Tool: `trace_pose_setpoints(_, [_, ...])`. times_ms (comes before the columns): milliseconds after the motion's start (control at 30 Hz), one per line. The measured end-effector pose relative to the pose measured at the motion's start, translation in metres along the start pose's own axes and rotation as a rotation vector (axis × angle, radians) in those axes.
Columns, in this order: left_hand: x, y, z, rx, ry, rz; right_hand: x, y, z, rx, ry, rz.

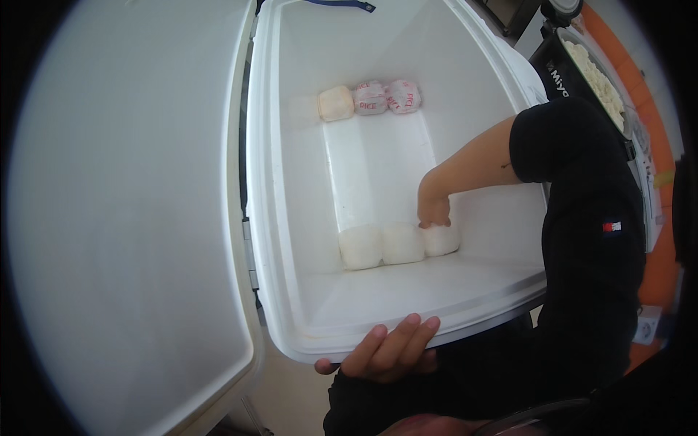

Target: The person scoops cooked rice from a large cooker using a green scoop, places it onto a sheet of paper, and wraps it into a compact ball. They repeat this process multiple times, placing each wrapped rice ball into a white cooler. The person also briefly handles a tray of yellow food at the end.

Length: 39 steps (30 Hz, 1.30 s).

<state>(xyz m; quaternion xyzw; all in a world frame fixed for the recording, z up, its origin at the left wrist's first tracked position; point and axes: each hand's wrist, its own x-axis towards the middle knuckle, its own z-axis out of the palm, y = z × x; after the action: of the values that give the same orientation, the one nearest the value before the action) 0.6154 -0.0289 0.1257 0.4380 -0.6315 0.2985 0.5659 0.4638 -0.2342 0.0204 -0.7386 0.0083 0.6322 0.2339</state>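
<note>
My right hand reaches deep into a large white cooler box. Its curled fingers touch the upper edge of a white wrapped bundle, and whether they grip it is hidden. Beside that one lie a second white bundle and a third, in a row along the near end of the floor. My left hand clasps the box's near rim, fingers over the edge. At the far end sit a yellowish-white bundle and two bundles with red lettering, one in the middle and one at right.
The box's hinged lid is swung open to the left. A blue strap hangs at the far rim. To the right, a black container holds white rice, near an orange surface and a wall socket.
</note>
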Motion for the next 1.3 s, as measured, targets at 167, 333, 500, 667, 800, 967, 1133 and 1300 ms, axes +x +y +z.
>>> trace_pose_setpoints(167, [0.002,-0.001,-0.006,0.016,-0.056,0.005,-0.112,-0.054,-0.084,-0.134,0.406,0.146])
trace_pose_setpoints(333, [0.000,-0.007,-0.010,0.063,-0.132,0.042,-0.256,-0.097,0.009,-0.070,2.448,-0.122])
trace_pose_setpoints(500, [0.010,0.025,-0.015,0.137,-0.205,-0.126,-0.181,-0.083,0.217,0.913,2.812,-0.019])
trace_pose_setpoints(667, [0.002,0.093,-0.007,-0.600,-0.134,0.156,0.016,-0.060,0.319,1.599,1.590,0.710])
trace_pose_setpoints(800, [-0.024,0.168,0.048,-0.842,-1.060,-0.258,0.062,-0.069,0.326,1.599,1.468,0.739])
trace_pose_setpoints(967, [-0.123,0.196,0.122,-0.028,-1.295,0.038,0.072,-0.090,0.316,1.389,1.750,0.727])
trace_pose_setpoints(1133, [-0.128,0.194,0.149,0.018,-1.528,-0.035,0.069,-0.082,0.341,1.742,1.779,0.273])
trace_pose_setpoints(1300, [-0.122,0.193,0.139,-0.113,-1.436,-0.161,0.005,-0.049,0.366,2.043,1.779,-0.537])
